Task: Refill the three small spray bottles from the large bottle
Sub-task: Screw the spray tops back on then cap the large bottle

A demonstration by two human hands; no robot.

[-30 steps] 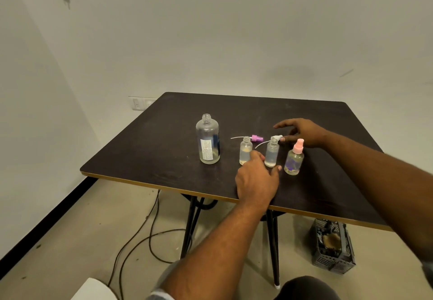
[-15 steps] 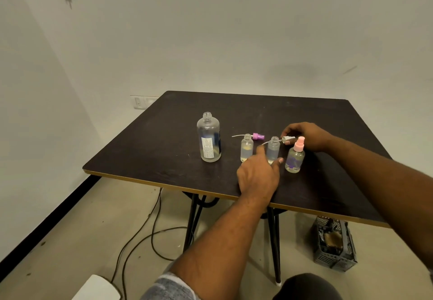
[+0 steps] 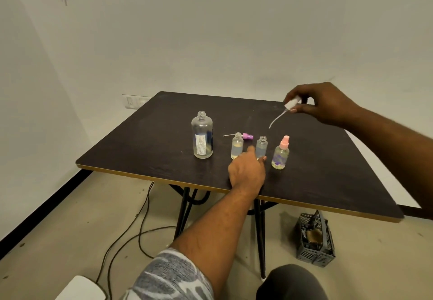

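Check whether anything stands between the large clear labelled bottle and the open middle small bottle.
Yes: the other open small clear bottle stands between the large clear bottle and the middle small bottle.

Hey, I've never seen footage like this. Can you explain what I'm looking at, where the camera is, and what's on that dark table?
No machine here: these are a person's two bare hands, filmed by one wide-angle camera worn on their head, looking forward and down. Every picture comes from that view. On the dark table stand an uncapped large clear bottle and three small spray bottles. The left small bottle is open, a purple spray cap lying behind it. The left hand grips the open middle small bottle low down. The right hand holds a white spray cap, thin tube hanging, in the air over the table. The pink-capped bottle is closed. A grey basket sits on the floor.
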